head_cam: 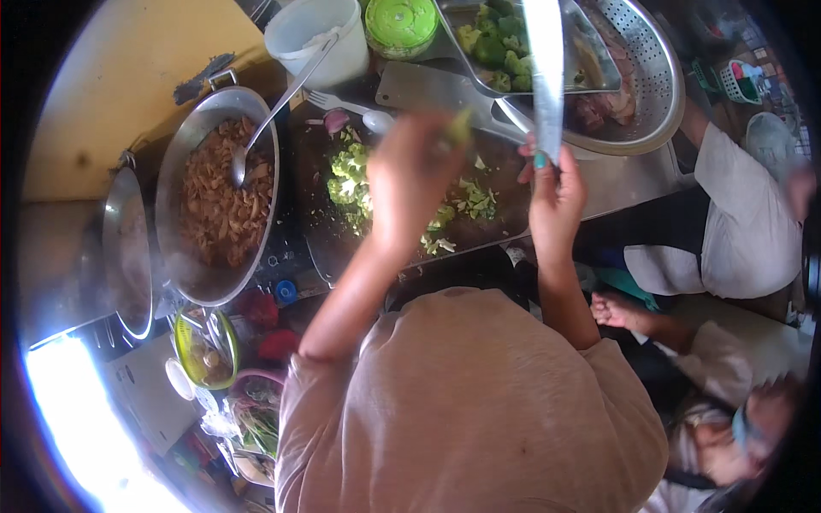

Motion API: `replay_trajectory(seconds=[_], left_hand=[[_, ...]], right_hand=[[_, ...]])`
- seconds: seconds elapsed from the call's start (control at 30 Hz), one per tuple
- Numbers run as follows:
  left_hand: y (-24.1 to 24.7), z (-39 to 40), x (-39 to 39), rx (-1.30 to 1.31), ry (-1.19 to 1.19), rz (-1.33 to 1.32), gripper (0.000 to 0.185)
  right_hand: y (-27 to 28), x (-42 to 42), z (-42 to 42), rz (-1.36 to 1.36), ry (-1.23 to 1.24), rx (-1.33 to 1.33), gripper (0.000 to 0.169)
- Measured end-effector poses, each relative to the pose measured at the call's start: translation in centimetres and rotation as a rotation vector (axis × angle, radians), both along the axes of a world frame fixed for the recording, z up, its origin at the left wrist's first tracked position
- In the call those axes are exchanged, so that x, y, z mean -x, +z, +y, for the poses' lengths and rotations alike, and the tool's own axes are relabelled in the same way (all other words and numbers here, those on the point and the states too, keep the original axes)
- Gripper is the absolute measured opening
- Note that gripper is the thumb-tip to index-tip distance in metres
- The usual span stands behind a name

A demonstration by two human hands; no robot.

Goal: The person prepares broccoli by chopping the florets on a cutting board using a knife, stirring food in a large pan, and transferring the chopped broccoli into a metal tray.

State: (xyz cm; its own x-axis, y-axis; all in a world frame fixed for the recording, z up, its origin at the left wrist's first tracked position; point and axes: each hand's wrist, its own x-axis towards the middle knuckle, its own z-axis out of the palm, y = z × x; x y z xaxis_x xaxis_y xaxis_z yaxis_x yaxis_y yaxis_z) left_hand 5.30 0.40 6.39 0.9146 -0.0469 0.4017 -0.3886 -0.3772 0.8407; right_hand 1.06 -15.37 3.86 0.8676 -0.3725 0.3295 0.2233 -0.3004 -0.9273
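Observation:
My right hand (557, 192) grips a large knife (549, 90), its broad blade pointing up and away from me, beside the board's right edge. Over the dark cutting board (321, 237) my left hand (417, 167), blurred, holds a piece of broccoli (457, 128) between its fingers. Cut broccoli florets (349, 179) lie heaped beside and partly behind the left hand. Smaller chopped bits (476, 199) are scattered to the right. A purple-skinned clove or onion piece (335, 120) rests at the board's far left, near a white plastic fork (340, 102) and a white plastic spoon (377, 122).
At left stands a metal pan (218, 292) of cooked meat with a metal spoon (239, 167). A metal tray (478, 80) of broccoli overlaps a colander (670, 96) with raw meat. A white tub (321, 58) and green-lidded container (401, 25) stand beyond. Other people are at right.

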Motion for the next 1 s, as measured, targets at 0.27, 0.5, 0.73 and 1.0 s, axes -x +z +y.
replay_trajectory(seconds=[0.27,0.5,0.73,1.0], left_hand=[[6.2,0.1,-5.0,0.035,-0.371,-0.239,0.04],[0.9,6.3,-1.1,-0.187,-0.088,0.092,0.017],[-3.4,8.1,0.7,-0.279,0.1,0.081,0.018],[-6.3,3.3,-2.2,-0.719,0.113,0.07,0.044]], right_hand=[[1.7,1.1,-0.8,0.036,-0.035,-0.087,0.021],[-0.1,0.7,0.0,0.089,0.029,-0.104,0.016],[-1.1,0.1,1.7,0.133,0.181,-0.122,0.011],[-2.3,0.2,2.2,0.076,0.252,-0.078,0.017]])
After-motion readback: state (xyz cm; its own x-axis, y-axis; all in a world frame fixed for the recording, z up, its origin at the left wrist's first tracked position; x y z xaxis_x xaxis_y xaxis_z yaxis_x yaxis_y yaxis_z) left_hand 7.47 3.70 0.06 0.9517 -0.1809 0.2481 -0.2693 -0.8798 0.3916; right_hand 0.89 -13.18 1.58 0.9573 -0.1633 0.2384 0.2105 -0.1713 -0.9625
